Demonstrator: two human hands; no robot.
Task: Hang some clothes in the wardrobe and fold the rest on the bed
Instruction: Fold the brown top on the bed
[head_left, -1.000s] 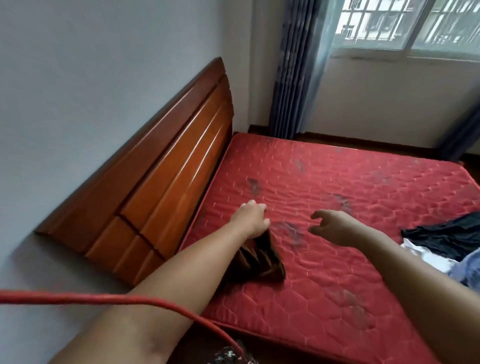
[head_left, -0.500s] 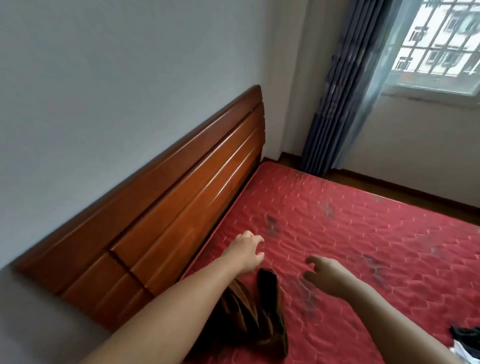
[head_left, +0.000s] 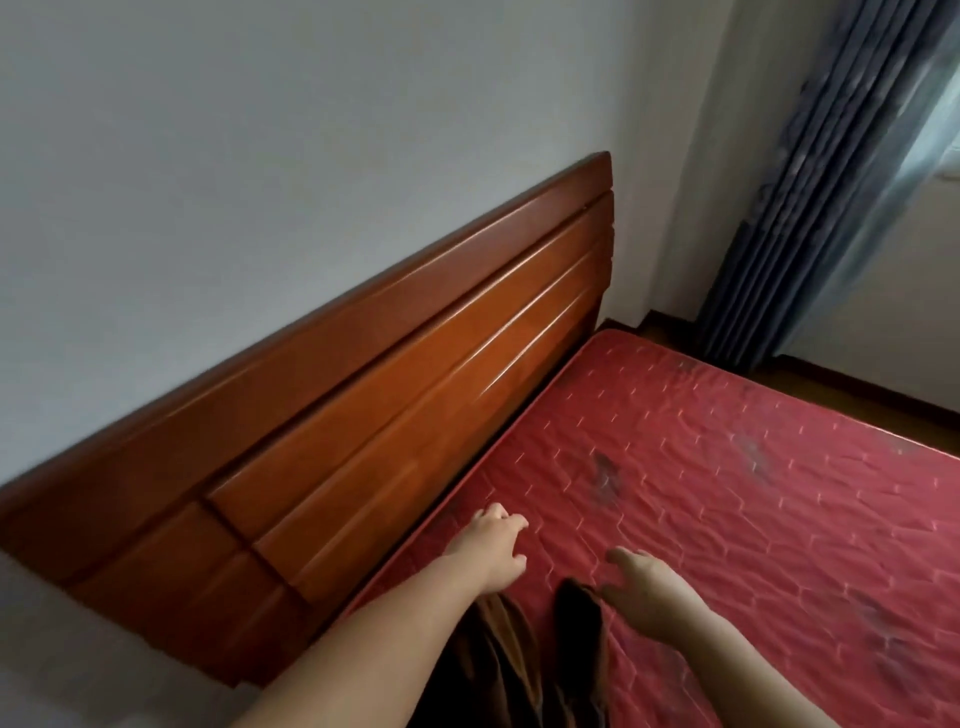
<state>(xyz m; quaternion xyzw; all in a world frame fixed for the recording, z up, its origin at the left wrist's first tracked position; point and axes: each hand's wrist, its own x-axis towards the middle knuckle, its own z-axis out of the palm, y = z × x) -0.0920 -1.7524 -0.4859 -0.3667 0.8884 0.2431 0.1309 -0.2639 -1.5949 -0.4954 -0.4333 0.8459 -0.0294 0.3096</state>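
Note:
A dark brown garment (head_left: 524, 660) lies crumpled on the red quilted mattress (head_left: 753, 519) near its head end, partly hidden under my forearms. My left hand (head_left: 491, 545) hovers just past the garment with fingers relaxed and spread, holding nothing. My right hand (head_left: 641, 587) reaches forward beside the garment's right edge, fingers loosely extended, holding nothing. I cannot tell whether it touches the cloth.
A wooden headboard (head_left: 389, 441) stands against the grey wall on the left. Blue-grey curtains (head_left: 821, 208) hang in the far right corner, with a strip of wooden floor (head_left: 857, 395) beyond the mattress.
My view has swung left and up, so the window and the clothes pile at the right have left the frame. My left hand let go of the brown garment and lifted off it.

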